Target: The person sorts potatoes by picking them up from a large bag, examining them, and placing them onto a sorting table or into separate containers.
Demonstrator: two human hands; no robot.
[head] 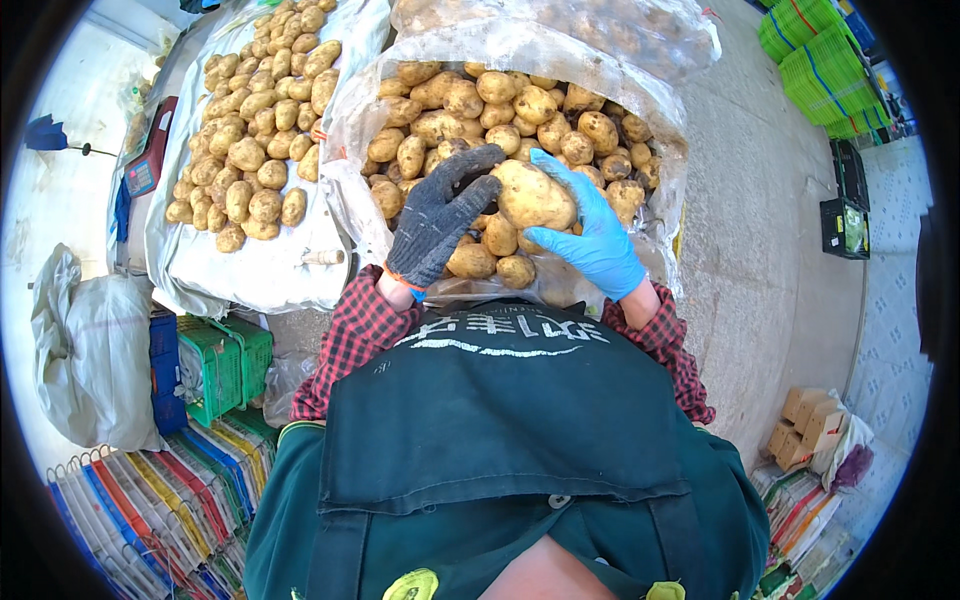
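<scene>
My right hand point(604, 236), in a blue disposable glove, grips a large pale potato point(534, 196) between fingers and thumb. At the potato's left side is my left hand point(448, 214) in a dark grey knitted glove, its thumb and fingers apart. The thumb tip is right at the potato's edge; whether it presses on it I cannot tell. Both hands are over a sack point(660, 94) with its mouth spread wide, full of potatoes point(442, 127), some with dark soil on them. Smaller potatoes point(472, 261) lie just below the hands.
Left of the sack, a potato heap point(247, 154) rests on white sheeting point(262, 277). A dark red scale point(154, 146) stands beyond it. Another covered sack point(570, 30) lies behind. Green crates point(825, 71) are stacked far right; a green basket point(217, 367) stands lower left.
</scene>
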